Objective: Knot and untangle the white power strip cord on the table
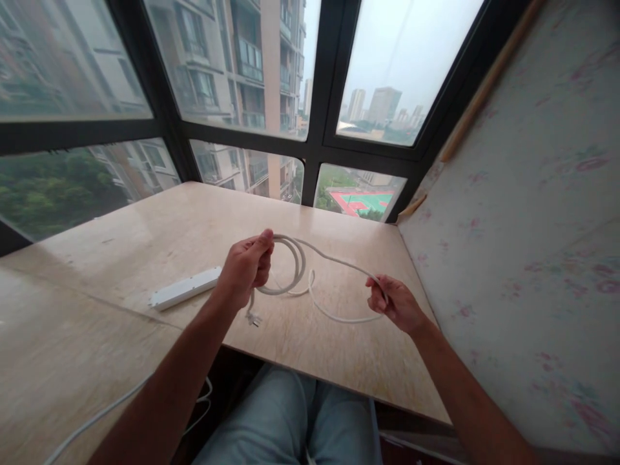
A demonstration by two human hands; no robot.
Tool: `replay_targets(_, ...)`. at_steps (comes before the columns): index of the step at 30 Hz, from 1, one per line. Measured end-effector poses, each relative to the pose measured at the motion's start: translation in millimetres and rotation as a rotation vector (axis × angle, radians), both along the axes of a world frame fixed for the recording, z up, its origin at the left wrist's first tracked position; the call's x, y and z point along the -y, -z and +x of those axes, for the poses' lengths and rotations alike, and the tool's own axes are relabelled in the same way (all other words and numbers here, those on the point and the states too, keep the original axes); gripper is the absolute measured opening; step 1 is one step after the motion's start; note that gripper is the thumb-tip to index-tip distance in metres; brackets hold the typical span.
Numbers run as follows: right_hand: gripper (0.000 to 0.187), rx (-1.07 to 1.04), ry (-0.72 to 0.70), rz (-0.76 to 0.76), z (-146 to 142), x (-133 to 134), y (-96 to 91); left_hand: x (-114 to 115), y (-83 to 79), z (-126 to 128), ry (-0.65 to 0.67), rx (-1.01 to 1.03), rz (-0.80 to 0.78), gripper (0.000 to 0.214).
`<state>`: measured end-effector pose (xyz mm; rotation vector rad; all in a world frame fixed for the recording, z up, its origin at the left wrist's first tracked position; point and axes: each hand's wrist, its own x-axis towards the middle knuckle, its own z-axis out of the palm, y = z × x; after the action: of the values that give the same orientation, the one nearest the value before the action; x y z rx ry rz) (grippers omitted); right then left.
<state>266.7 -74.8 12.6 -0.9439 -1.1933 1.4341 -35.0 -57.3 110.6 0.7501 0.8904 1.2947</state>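
Several loops of a white power cord (301,266) hang from my left hand (248,263), which is closed around them between thumb and fingers. Below that hand dangles the cord's plug (253,319), its metal prongs showing. Off to the right, my right hand (393,299) pinches a further length of the same cord. Between the hands the cord runs in a slack line, and a lower stretch curves back over the sill. Just left of my left wrist lies a white power strip (186,289), its near end partly hidden by my forearm.
A beige stone-patterned sill (145,219) spreads under my hands, with a seam on its left part. Dark-framed windows (310,97) close it off at the back. A flower-papered wall (523,258) stands at the right. Another white cable (97,420) crosses the lower left.
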Motion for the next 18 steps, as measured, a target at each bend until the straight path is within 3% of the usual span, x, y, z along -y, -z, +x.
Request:
replay_targets(3,0.031,-0.223,-0.003,-0.041,-4,13,3.2,-11,1.9,14,-0.032,0.089,0.023,0.035)
replay_targets(7,0.022,-0.401,-0.124,-0.077,-17,24,15.0,-21,3.1,29,-0.023,0.240,-0.026,0.036)
replay_targets(14,0.022,-0.403,-0.235,-0.148,-37,27,50.5,-26,-5.3,36,0.048,0.347,-0.040,0.036)
replay_targets(18,0.021,-0.400,-0.175,-0.149,-41,29,65.5,-24,-1.4,38,0.075,0.342,-0.077,0.035)
